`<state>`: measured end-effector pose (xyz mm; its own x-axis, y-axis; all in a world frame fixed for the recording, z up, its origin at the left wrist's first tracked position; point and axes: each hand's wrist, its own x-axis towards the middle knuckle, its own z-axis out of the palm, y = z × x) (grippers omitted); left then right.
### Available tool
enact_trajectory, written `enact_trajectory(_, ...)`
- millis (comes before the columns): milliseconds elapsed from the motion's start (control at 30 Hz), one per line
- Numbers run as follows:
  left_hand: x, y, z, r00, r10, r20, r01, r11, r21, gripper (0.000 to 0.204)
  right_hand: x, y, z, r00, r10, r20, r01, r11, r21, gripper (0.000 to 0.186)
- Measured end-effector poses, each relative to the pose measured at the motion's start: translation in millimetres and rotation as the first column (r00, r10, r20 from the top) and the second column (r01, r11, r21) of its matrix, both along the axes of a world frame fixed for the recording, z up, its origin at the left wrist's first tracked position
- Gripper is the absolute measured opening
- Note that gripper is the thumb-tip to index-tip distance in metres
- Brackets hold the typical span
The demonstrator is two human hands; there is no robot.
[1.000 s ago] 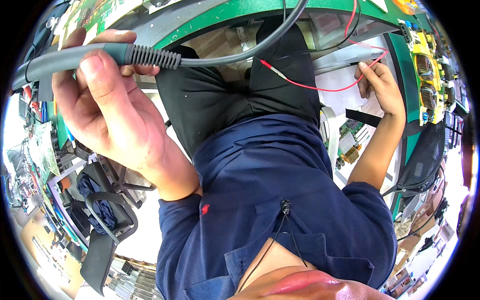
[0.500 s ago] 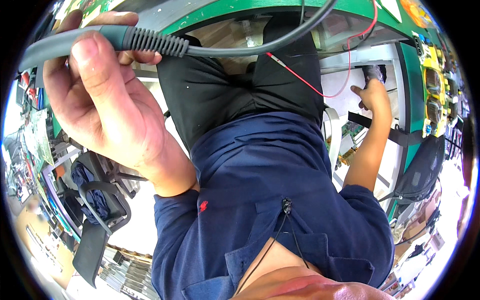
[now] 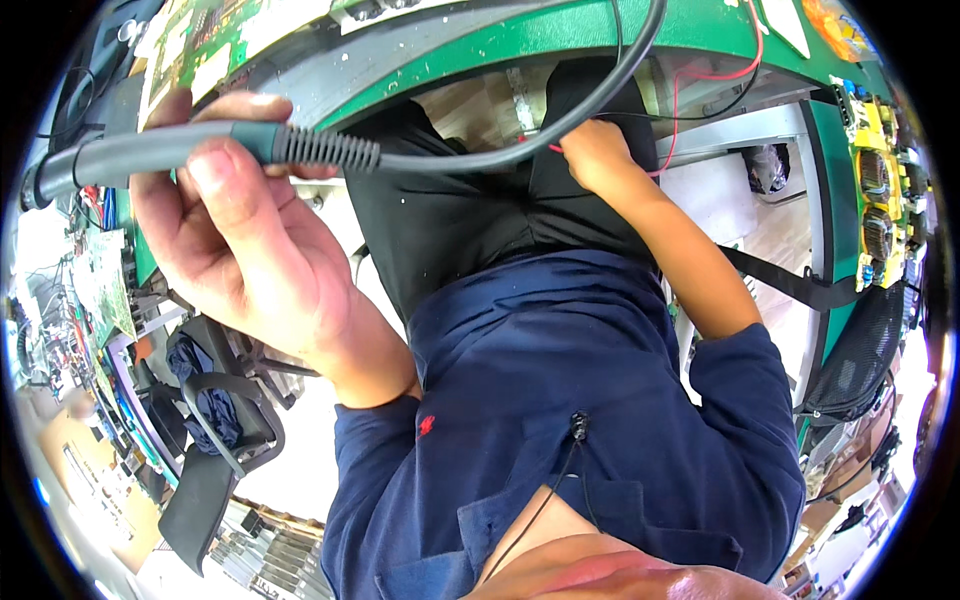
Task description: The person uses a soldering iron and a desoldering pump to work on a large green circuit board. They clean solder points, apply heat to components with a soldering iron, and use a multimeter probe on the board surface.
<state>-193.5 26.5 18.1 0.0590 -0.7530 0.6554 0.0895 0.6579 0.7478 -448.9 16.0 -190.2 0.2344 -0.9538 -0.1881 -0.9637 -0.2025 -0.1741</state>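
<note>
My left hand, raised at the upper left, is closed around a dark grey handpiece. The thumb presses on the near side of its body and the fingers wrap behind. A ribbed sleeve leads from the handpiece into a thick grey cable, which curves right and up over the bench edge. Over my lap my right hand is closed on a thin red test lead. A bit of red shows at its fingertips, though the fingers themselves are partly hidden. The lead's wire loops up onto the bench.
The green-topped bench curves across the front, with a circuit board at the far left. Yellow-cored electronic parts stand along the right edge. A black mesh bag hangs at the right. A black chair stands at the left.
My right hand has come from the far right to my lap and taken hold of the red test lead. My left hand, still holding the handpiece, sits slightly lower and further right in view.
</note>
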Motion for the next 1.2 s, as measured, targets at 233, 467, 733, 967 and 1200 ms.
enact_trajectory(233, 14.9, -0.4, -6.1, 1.000, 0.015, 0.001, -0.015, 1.000, 0.022, 0.039, -38.0, 43.3, 121.7, 0.867, 0.135, 0.479, -0.318, 0.891, 0.324, 0.008)
enact_trajectory(467, 5.9, -3.8, -6.0, 0.994, 0.073, -0.087, -0.070, 0.997, 0.038, 0.037, -92.2, 87.7, 214.6, 0.152, -0.153, 0.976, 0.022, 0.988, 0.151, 0.025)
enact_trajectory(733, -5.8, 4.5, -5.3, 0.974, 0.169, -0.148, -0.152, 0.981, 0.122, 0.045, -105.9, 73.2, 247.0, -0.203, 0.217, 0.955, 0.293, 0.944, -0.153, 0.029)
enact_trajectory(967, -8.3, 7.7, -4.0, 0.979, 0.133, -0.157, -0.109, 0.983, 0.151, 0.045, -83.9, 24.5, 252.6, -0.041, 0.249, 0.968, 0.724, 0.675, -0.143, 0.028)
enact_trajectory(1200, -10.7, 6.4, -8.3, 0.975, 0.161, -0.155, -0.136, 0.978, 0.158, 0.043, -50.0, -13.4, 199.6, 0.356, 0.370, 0.858, 0.688, 0.517, -0.509, 0.014)
